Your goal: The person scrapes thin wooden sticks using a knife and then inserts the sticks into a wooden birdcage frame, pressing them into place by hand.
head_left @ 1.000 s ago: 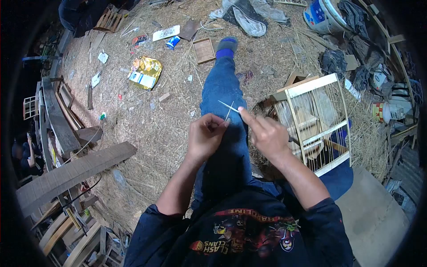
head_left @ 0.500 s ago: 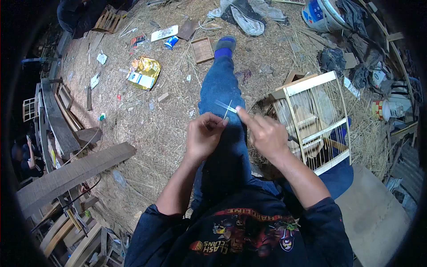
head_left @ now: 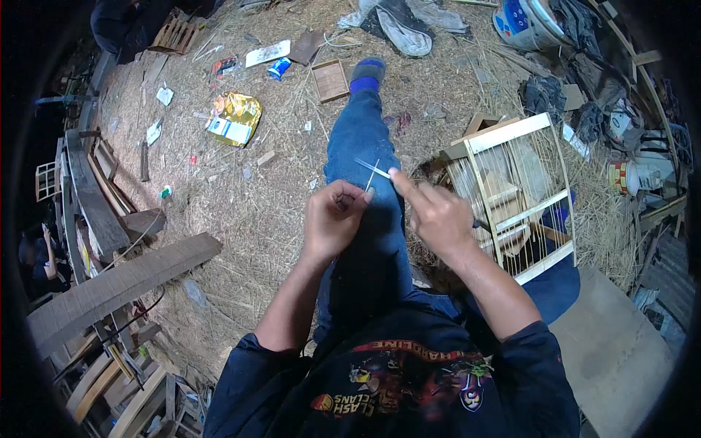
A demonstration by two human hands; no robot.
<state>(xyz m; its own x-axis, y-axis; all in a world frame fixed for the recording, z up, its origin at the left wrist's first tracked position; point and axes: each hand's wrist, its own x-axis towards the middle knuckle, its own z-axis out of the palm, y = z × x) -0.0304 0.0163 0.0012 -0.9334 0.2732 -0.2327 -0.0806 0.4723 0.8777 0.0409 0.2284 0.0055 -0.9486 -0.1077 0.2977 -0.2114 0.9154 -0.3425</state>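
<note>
My left hand pinches a thin pale stick, which points up and away over my outstretched leg. The fingers of my right hand are closed around a knife, its index finger stretched along the back. The narrow knife blade crosses the stick just beyond my left fingertips. To the right of my right hand, a wooden cage with thin bars leans over my other, bent leg.
Straw and shavings cover the ground. A thick wooden beam juts in from the left. Ahead lie a gold wrapper, a shallow wooden tray and a blue can. A bucket stands far right; a person is at far left.
The knife shifts slightly along the stick and its blade tilts a little. Both hands otherwise stay nearly in place; the whole view moves very slightly.
</note>
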